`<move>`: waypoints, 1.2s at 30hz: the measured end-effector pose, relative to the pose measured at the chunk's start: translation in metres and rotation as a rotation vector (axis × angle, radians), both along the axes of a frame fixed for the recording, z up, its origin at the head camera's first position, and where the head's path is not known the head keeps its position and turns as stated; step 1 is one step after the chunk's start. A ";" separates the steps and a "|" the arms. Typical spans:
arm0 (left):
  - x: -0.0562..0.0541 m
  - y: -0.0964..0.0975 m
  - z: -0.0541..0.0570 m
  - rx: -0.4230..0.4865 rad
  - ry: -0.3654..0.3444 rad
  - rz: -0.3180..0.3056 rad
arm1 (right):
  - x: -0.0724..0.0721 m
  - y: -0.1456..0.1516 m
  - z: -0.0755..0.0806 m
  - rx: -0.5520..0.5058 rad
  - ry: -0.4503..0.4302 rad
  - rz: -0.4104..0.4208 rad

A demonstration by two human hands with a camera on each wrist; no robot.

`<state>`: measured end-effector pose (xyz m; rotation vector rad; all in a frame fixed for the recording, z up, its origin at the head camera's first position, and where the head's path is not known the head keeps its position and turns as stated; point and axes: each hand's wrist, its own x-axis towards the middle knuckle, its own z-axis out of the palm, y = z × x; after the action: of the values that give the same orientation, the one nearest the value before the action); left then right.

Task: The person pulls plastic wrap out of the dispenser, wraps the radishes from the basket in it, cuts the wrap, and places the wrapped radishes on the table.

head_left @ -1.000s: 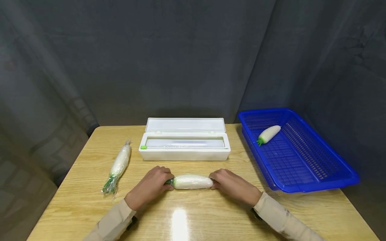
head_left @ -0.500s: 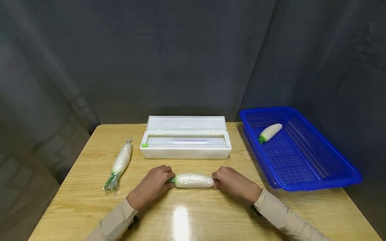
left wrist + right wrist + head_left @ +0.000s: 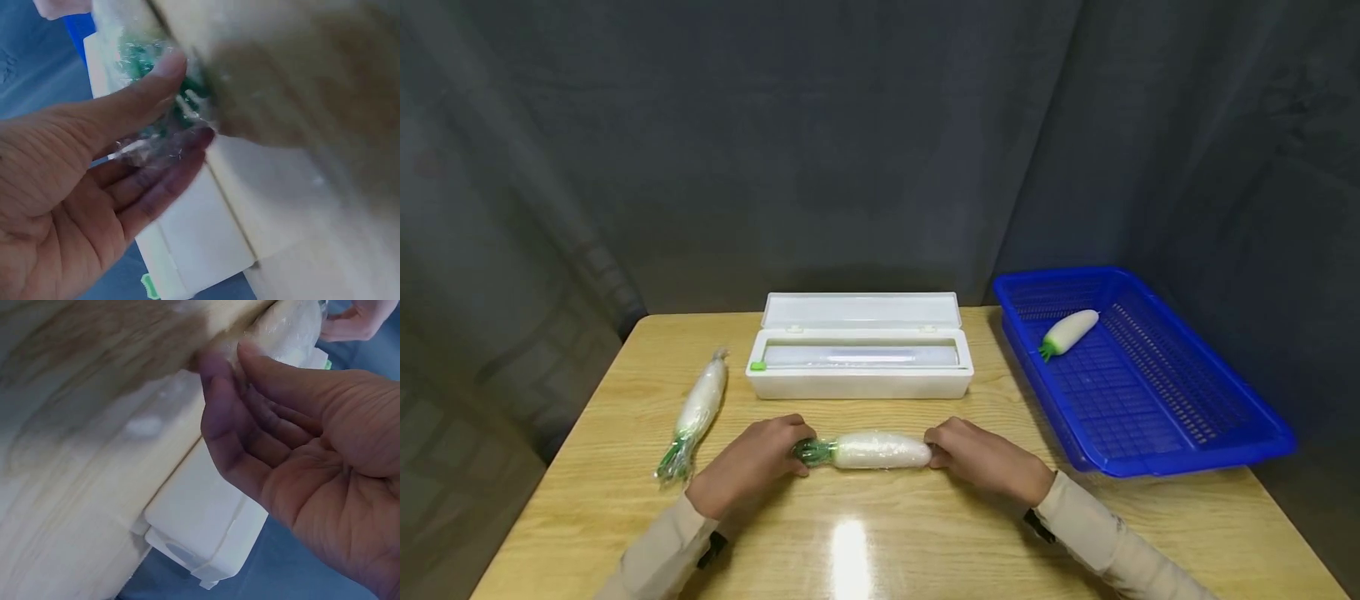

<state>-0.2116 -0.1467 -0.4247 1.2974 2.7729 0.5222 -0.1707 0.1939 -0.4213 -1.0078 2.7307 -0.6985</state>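
A white radish [image 3: 882, 451] in clear plastic wrap lies crosswise on the table in front of me, its green leafy end to the left. My left hand [image 3: 756, 462] pinches the wrap around those leaves [image 3: 140, 62] between thumb and fingers. At the tapered right end, my right hand [image 3: 985, 457] pinches the wrap with its thumb and fingertips; in the right wrist view the fingers partly hide that end. Behind the radish stands a white cling film box [image 3: 859, 385], lid raised, with a film roll [image 3: 861, 356] inside and a green slider [image 3: 758, 366] at left.
A second wrapped radish [image 3: 700, 404] lies on the left of the wooden table [image 3: 760, 550]. On the right stands a blue plastic basket [image 3: 1157, 467] holding an unwrapped radish [image 3: 1071, 332]. A dark curtain [image 3: 850, 150] hangs behind the table.
My left hand has slid left along the leafy end, so more of the wrapped green leaves shows. The right hand stays at the tapered end, nearly unmoved.
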 end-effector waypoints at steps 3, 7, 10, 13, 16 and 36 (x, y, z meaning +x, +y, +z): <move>0.001 -0.002 -0.004 0.011 -0.015 -0.018 | 0.000 0.001 -0.001 -0.009 -0.007 0.002; -0.001 -0.002 -0.008 0.025 0.017 -0.045 | 0.000 0.003 -0.001 -0.001 0.026 0.003; -0.001 -0.001 -0.009 0.025 0.048 -0.064 | 0.000 0.003 -0.001 0.009 0.074 0.010; 0.001 0.001 -0.008 0.023 0.072 -0.063 | 0.000 0.004 0.001 0.013 0.092 0.004; 0.003 0.003 -0.007 0.020 0.083 -0.033 | -0.001 0.003 0.001 0.020 0.079 -0.011; 0.019 0.025 -0.012 0.046 0.153 -0.012 | 0.003 -0.004 -0.001 0.052 0.115 -0.067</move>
<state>-0.1922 -0.1213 -0.4368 1.4199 2.8889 0.5105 -0.1681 0.1901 -0.4227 -0.9786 2.8770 -0.5930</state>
